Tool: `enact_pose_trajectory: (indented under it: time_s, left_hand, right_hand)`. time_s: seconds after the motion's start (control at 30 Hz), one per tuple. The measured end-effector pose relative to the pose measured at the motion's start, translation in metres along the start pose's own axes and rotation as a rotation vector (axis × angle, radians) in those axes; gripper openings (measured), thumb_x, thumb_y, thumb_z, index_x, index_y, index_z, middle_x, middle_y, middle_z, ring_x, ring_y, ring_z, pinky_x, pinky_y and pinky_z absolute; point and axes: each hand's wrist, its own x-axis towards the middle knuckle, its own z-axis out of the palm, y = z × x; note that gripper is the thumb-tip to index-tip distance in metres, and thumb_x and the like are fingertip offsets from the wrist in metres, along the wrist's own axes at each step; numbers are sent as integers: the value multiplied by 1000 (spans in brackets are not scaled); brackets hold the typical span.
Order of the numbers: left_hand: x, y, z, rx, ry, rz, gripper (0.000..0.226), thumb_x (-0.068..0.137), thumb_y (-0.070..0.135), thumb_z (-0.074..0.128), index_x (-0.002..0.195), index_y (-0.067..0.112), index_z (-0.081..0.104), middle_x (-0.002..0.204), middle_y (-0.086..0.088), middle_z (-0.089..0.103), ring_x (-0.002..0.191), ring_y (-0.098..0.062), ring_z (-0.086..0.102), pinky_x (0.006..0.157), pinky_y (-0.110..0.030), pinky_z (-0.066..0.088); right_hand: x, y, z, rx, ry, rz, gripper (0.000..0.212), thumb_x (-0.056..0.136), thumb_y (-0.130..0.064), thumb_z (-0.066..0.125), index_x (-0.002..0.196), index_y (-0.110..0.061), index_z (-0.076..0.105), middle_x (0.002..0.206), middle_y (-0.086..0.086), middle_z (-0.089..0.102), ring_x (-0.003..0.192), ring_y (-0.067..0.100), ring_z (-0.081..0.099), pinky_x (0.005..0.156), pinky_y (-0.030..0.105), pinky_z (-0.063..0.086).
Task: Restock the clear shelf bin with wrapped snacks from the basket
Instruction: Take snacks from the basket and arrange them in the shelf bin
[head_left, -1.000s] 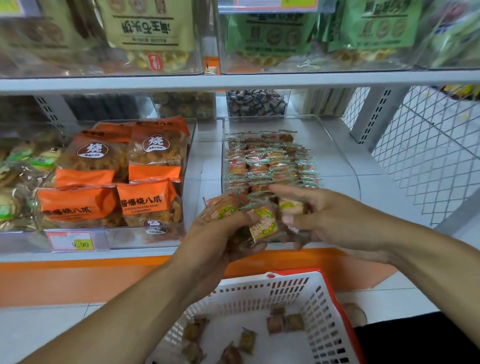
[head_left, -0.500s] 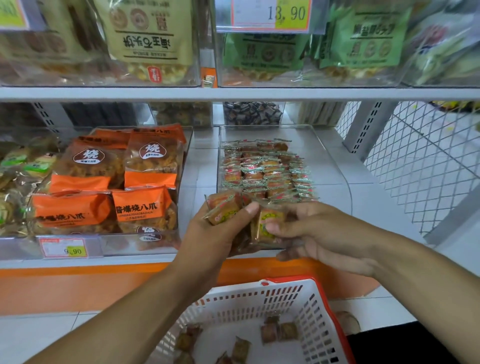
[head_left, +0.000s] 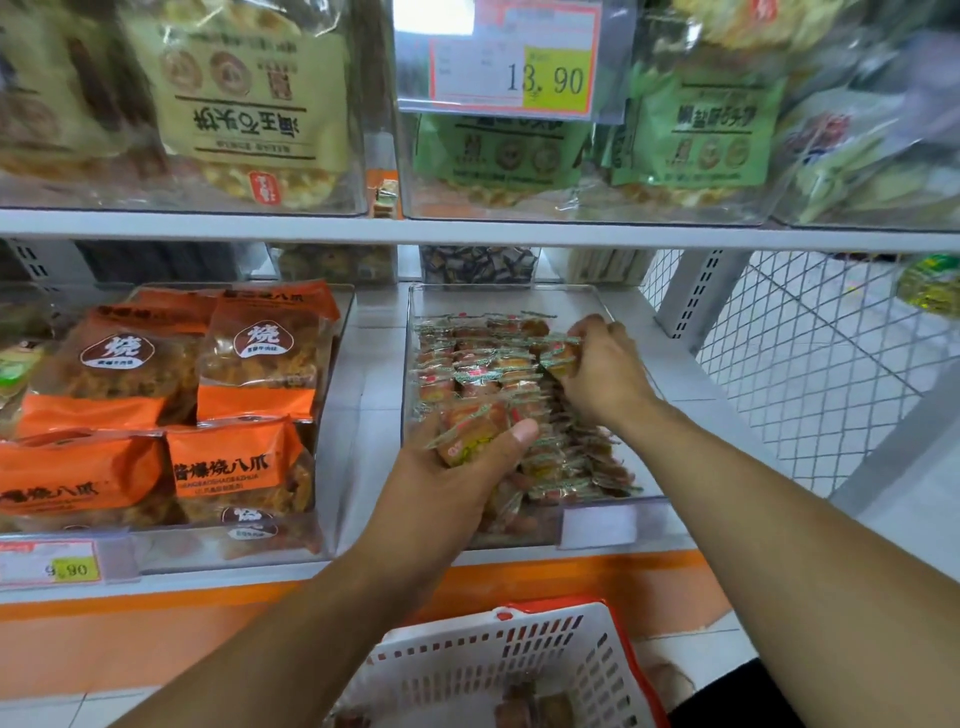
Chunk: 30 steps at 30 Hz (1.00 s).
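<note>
Two hands that met over the bin's front edge half a second ago have parted: the right hand (head_left: 602, 371) has reached to the back of the clear bin (head_left: 597, 296), fingers pinching one wrapped snack (head_left: 558, 358) atop the rows, while the left hand (head_left: 462, 467) stays at the front, gripping a stack of snacks (head_left: 470, 434). Rows of snacks (head_left: 478, 364) fill the bin on the shelf. Below, the white basket (head_left: 519, 654) holds a few more. Orange packets (head_left: 244, 462) fill the neighbouring bin.
</note>
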Motion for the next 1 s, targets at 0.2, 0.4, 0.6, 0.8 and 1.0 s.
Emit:
enact_pose_trajectory:
  time_s: [0.2, 0.4, 0.6, 0.8, 1.0]
  left_hand:
    - [7, -1, -5, -45, -26, -34, 49, 73, 52, 82, 117, 38, 67, 110, 7, 76, 97, -17, 75, 70, -40, 63]
    - [11, -5, -12, -51, -38, -65, 38, 75, 48, 83, 109, 40, 70, 109, 4, 77, 96, -19, 76, 74, -42, 63]
    - [14, -7, -15, -31, -72, -90, 37, 76, 45, 84, 109, 39, 70, 109, 6, 77, 97, -18, 76, 74, -37, 63]
    - [10, -6, -18, -2, -92, -82, 40, 73, 39, 86, 109, 38, 70, 109, 5, 77, 98, -18, 75, 81, -42, 62]
    - [3, -5, -25, 72, -64, -34, 53, 69, 34, 89, 118, 30, 67, 107, 3, 77, 98, -17, 75, 87, -41, 60]
  right_hand:
    - [27, 1, 28, 168, -18, 97, 62, 89, -1, 60, 145, -17, 39, 127, 15, 60, 107, 32, 60, 78, 31, 46]
    - [37, -1, 38, 351, -75, 144, 62, 92, -1, 51, 147, -25, 34, 133, 11, 58, 87, 22, 59, 69, 32, 48]
    - [37, 7, 39, 262, -46, 106, 71, 89, 3, 55, 152, -22, 30, 139, 13, 55, 112, 34, 60, 81, 34, 52]
    - [19, -12, 8, 197, 132, -62, 54, 90, 0, 59, 138, -22, 50, 134, 9, 55, 109, 26, 62, 92, 33, 52]
    - [-63, -43, -27, 515, -470, -383, 48, 73, -69, 71, 117, -52, 61, 113, -18, 64, 93, -1, 66, 76, 26, 55]
